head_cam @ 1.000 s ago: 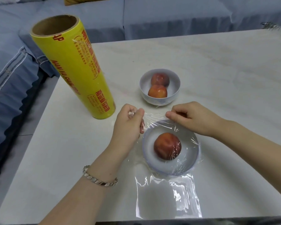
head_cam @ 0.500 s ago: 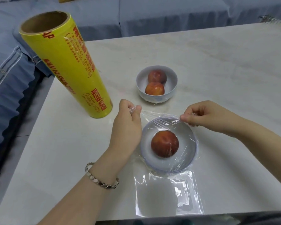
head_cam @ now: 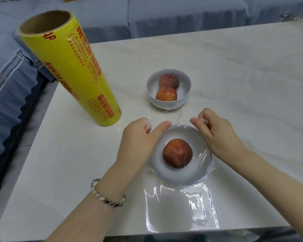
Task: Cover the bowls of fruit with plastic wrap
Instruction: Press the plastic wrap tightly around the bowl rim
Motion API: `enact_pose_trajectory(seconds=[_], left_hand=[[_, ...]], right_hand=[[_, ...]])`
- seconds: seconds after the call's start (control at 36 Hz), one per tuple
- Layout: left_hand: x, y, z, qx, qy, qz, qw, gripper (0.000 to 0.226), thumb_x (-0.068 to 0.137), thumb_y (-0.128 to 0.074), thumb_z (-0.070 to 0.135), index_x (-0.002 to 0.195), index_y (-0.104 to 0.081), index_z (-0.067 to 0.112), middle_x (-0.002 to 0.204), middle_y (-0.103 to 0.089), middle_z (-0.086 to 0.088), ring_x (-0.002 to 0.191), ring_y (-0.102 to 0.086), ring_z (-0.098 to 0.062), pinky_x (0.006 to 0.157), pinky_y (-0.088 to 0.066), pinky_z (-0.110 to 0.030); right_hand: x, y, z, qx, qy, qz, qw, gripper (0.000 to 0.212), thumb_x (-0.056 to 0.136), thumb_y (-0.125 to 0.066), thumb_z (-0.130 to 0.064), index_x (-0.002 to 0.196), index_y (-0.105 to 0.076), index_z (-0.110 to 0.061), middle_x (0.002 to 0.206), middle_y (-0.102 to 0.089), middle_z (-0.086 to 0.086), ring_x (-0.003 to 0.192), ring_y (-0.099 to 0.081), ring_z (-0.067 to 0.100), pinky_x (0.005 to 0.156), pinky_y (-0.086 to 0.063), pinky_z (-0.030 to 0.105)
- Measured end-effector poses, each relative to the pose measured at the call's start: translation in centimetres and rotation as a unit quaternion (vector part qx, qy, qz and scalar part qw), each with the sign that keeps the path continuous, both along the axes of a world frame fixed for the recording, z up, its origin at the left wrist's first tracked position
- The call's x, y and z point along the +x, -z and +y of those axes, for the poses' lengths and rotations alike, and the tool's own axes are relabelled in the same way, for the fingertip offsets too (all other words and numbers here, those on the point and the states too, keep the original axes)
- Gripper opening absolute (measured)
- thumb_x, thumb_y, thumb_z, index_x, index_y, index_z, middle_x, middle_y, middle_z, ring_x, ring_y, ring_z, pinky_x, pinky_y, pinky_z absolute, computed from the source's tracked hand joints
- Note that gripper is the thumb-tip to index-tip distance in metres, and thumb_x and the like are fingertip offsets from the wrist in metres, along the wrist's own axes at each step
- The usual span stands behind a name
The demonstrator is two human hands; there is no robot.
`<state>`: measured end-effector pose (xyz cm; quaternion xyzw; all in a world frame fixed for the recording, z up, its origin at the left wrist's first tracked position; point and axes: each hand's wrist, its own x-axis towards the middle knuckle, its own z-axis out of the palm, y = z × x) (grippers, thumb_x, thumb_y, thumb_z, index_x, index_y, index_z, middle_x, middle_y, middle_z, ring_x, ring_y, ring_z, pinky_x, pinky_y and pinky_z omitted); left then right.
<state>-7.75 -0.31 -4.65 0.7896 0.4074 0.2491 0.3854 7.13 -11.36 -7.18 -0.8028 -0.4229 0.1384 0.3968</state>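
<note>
Hands have slid apart along far rim; plastic wrap (head_cam: 180, 212) now taut over near bowl (head_cam: 196, 173) at desk (head_cam: 234, 67) front. Left hand (head_cam: 138, 137) grip pinches bunched wrap, right hand (head_cam: 215, 135) likewise. Near flap loose on desk: tucking still due, I'd say.

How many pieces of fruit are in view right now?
3. In the far bowl, the back fruit and the front fruit; in the near bowl, the third fruit, under plastic wrap. Anything beneath the far pair would be hidden.
</note>
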Motion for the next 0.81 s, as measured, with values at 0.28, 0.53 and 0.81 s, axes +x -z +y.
enact_pose_trajectory(seconds=[0.28, 0.53, 0.81], left_hand=[[-1.9, 1.0, 1.6, 0.011, -0.007, 0.037, 0.999, 0.059, 0.074, -0.070, 0.043, 0.054, -0.022, 0.016, 0.051, -0.022, 0.001, 0.053, -0.021, -0.017, 0.050, -0.020, -0.028], [-1.0, 1.0, 0.7, 0.101, 0.019, 0.043, 0.994, 0.049, 0.092, -0.052, 0.036, 0.055, -0.023, 0.020, 0.061, -0.032, 0.006, 0.062, -0.033, -0.020, 0.057, -0.019, -0.031], [0.5, 3.0, 0.2, 0.050, -0.033, -0.024, 0.998, 0.047, 0.093, -0.052, 0.036, 0.059, -0.024, 0.019, 0.056, -0.052, -0.014, 0.069, -0.062, -0.038, 0.060, -0.045, -0.049]], right_hand=[[0.5, -1.0, -0.7, -0.039, -0.018, -0.032, 0.999, 0.025, 0.088, -0.053, -0.035, 0.077, -0.043, -0.014, 0.054, -0.042, -0.008, 0.062, -0.040, 0.024, 0.064, -0.038, 0.036], [0.6, -0.3, -0.6, -0.029, -0.017, -0.103, 0.994, 0.036, 0.088, -0.052, -0.037, 0.072, -0.060, -0.005, 0.072, -0.054, 0.010, 0.071, -0.050, 0.027, 0.069, -0.040, 0.037], [0.2, 0.1, -0.2, -0.033, 0.022, -0.095, 0.995, 0.035, 0.091, -0.042, -0.044, 0.072, -0.050, -0.015, 0.067, -0.064, 0.011, 0.070, -0.056, 0.038, 0.066, -0.048, 0.044]])
